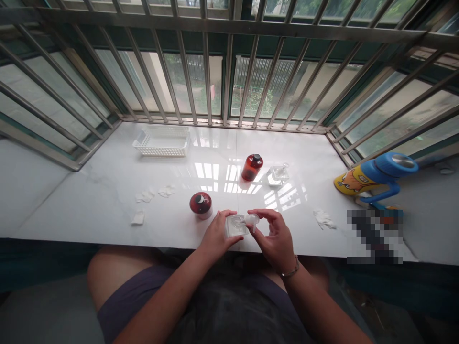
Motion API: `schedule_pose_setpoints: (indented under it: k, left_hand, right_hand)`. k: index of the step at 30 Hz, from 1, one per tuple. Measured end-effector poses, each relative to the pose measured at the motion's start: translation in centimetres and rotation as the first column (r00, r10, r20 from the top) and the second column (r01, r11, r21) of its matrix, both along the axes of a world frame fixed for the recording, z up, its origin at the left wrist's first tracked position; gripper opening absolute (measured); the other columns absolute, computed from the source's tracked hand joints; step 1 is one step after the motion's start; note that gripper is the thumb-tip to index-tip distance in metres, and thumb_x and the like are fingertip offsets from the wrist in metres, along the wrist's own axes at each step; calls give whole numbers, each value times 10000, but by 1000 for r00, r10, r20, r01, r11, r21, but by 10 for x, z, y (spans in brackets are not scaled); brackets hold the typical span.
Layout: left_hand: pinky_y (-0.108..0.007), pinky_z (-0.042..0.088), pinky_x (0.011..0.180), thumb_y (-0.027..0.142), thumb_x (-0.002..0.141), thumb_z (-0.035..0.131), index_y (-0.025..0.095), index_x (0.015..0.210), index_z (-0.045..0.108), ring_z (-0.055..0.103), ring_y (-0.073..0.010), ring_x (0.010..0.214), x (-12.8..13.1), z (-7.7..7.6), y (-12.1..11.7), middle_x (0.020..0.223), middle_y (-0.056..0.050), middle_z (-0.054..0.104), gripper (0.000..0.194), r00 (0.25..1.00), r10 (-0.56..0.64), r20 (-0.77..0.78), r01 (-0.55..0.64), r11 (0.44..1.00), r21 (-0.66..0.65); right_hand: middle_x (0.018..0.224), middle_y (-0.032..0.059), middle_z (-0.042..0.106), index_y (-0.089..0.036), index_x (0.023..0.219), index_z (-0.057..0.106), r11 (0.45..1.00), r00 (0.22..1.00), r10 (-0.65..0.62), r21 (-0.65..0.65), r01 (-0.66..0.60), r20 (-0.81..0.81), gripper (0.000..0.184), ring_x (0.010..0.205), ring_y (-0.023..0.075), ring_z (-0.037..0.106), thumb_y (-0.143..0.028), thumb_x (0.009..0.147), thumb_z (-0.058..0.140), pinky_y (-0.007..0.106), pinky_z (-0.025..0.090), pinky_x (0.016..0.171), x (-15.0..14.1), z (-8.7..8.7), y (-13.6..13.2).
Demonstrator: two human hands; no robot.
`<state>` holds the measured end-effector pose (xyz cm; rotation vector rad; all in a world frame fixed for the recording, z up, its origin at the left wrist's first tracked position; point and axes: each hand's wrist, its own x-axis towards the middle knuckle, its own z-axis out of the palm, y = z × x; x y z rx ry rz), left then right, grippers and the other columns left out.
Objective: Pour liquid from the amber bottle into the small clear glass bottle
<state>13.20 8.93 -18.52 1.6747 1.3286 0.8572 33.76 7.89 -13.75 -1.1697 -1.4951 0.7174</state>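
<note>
Near the front edge of the white counter, my left hand (215,234) is wrapped round a clear square bottle (234,227). My right hand (278,239) pinches a translucent pump head (253,220) at the bottle's top; whether it is seated or loose I cannot tell. Just left of my hands stands a round dark red bottle (201,204) with a dark top. A second red bottle (252,168) with a black cap stands farther back. Beside it is another clear square bottle (277,177) with a clear pump top.
A white perforated basket (163,145) sits at the back left. Crumpled white tissue pieces (145,196) lie on the left, and another tissue (323,219) on the right. A blue and yellow flask (373,174) stands far right, near a blurred-out dark object (375,236). Metal window bars (229,81) rise behind.
</note>
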Motion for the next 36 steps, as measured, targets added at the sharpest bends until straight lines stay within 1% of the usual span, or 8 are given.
schedule_pose_setpoints:
  k: [6,9,14,18,26,29,33,36]
  left_hand:
    - [-539,470,1227,210,757,983,291,1386,552,629,-308,1344,0,-2,0,1388,-50,655,766,1000,-3,-4,3,1000,4]
    - [-529,475,1221,205,752,985,288,1381,559,635,-306,1335,0,-3,0,1381,-47,661,764,1000,-1,-4,1,1000,6]
    - [-504,517,1159,213,757,981,277,1384,568,638,-313,1319,0,-2,0,1377,-65,658,754,1000,-8,3,8,1000,4]
    - [-514,504,1172,215,754,985,278,1385,562,632,-313,1328,0,-2,1,1373,-62,655,762,1000,-2,-1,2,1000,2]
    - [-558,449,1237,203,753,980,284,1367,567,636,-316,1329,0,2,0,1370,-55,665,744,1000,-6,5,6,1000,1]
    - [-551,462,1225,205,756,977,282,1360,571,643,-317,1322,0,2,1,1369,-57,671,731,1000,-9,8,9,1000,1]
    - [-507,514,1162,222,764,980,276,1367,573,643,-309,1316,-1,1,2,1371,-67,663,730,1000,-13,10,13,1000,2]
    - [-510,507,1176,208,755,987,273,1363,575,635,-308,1332,-1,0,1,1376,-68,664,737,1000,-9,7,9,1000,7]
  right_hand:
    - [1201,85,741,-314,1257,666,999,990,22,34,-27,136,275,1112,304,710,-326,1004,772,510,607,967,4,10,-1]
    - [1203,80,739,-318,1258,664,998,987,32,54,-41,157,272,1123,302,705,-311,1006,768,505,599,972,5,12,-1]
    - [1208,91,740,-302,1274,670,1000,996,18,17,-20,87,296,1078,290,708,-320,999,779,486,617,936,6,6,0]
    - [1205,84,745,-286,1281,668,999,998,47,-21,-46,48,307,1013,252,708,-326,1000,786,445,619,891,7,0,2]
    - [1229,89,734,-291,1308,649,996,997,78,-40,-78,9,346,1092,263,720,-307,995,795,464,627,967,6,-2,-4]
    - [1244,98,734,-284,1317,636,997,997,71,-41,-71,-4,370,1108,265,726,-319,988,802,463,636,981,6,-4,-4]
    - [1257,110,741,-274,1324,610,996,994,59,-63,-65,-89,387,1117,258,735,-327,992,802,465,629,998,8,-6,0]
    - [1242,112,754,-269,1329,590,998,986,16,-59,-27,-166,396,1109,237,739,-328,997,797,426,622,978,21,-4,8]
